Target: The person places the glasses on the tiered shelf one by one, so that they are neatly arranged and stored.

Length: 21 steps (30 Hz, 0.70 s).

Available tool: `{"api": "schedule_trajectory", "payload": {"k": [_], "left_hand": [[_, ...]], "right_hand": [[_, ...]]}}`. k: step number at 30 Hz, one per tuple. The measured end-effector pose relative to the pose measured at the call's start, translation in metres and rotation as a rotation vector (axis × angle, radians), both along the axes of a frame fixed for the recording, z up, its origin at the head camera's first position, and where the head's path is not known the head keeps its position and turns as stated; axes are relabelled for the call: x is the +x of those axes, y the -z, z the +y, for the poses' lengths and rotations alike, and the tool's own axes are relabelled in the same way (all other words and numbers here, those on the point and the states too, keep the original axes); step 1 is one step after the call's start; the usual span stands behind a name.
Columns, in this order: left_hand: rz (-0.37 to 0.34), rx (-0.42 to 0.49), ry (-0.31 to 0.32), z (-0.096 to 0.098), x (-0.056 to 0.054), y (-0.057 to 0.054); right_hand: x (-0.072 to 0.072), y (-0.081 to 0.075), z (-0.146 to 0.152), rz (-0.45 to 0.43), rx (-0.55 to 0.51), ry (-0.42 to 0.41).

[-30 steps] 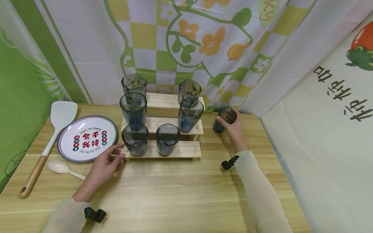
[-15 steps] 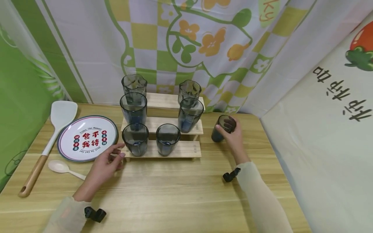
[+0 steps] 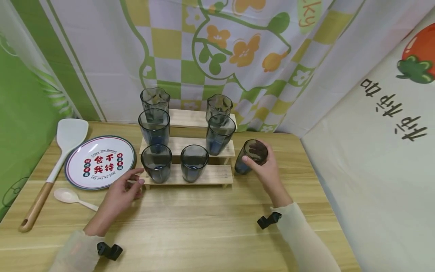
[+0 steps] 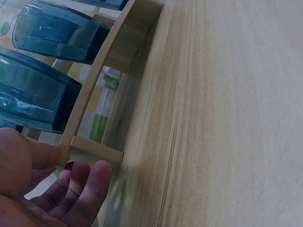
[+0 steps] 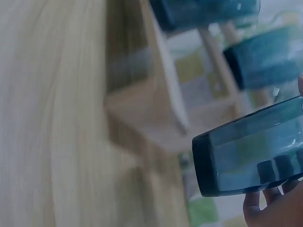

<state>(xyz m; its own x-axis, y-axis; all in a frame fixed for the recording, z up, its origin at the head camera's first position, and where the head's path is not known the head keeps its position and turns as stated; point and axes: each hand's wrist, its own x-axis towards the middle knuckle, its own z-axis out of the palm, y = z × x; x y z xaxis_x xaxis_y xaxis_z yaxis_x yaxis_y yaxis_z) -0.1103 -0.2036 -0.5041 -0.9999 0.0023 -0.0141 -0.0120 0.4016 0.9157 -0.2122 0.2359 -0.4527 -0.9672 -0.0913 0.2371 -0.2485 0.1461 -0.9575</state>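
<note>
In the head view my right hand (image 3: 268, 173) grips a dark grey-blue drinking glass (image 3: 250, 156) just right of the stepped wooden rack (image 3: 217, 174). The right wrist view shows this glass (image 5: 246, 146) held clear of the table beside the rack's end, several fingers seen through its wall. My left hand (image 3: 120, 194) is at the left end of the lowest shelf. Up close, the left thumb and fingers (image 4: 92, 189) pinch that shelf end by its leg (image 4: 97, 150). Two glasses stand on each step, including a front left glass (image 3: 157, 166) and a front right glass (image 3: 194, 166).
Left of the rack lie a white plate (image 3: 115, 149) with red lettering, a white spatula (image 3: 71, 134) with a wooden handle, and a pale spoon (image 3: 67, 195). A patterned curtain (image 3: 166, 45) hangs behind the wooden table (image 3: 190, 230).
My right hand has brought the glass from the table's back right toward the front and left, nearer the rack, and the glass now leans. My left hand stays at the rack's end.
</note>
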Motion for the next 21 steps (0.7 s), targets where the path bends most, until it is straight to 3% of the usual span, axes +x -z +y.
{"api": "schedule_trajectory", "payload": {"k": [9, 14, 21], "left_hand": [[0.000, -0.014, -0.004, -0.001, -0.001, 0.002], [-0.007, 0.002, -0.004, 0.000, -0.001, 0.001], [-0.006, 0.021, -0.009, 0.000, -0.001, -0.001]], "right_hand": [[0.021, -0.021, -0.031, 0.025, -0.040, -0.124], [0.025, -0.020, -0.046, -0.002, -0.025, -0.129], [0.032, -0.019, -0.067, 0.009, -0.050, -0.074]]}}
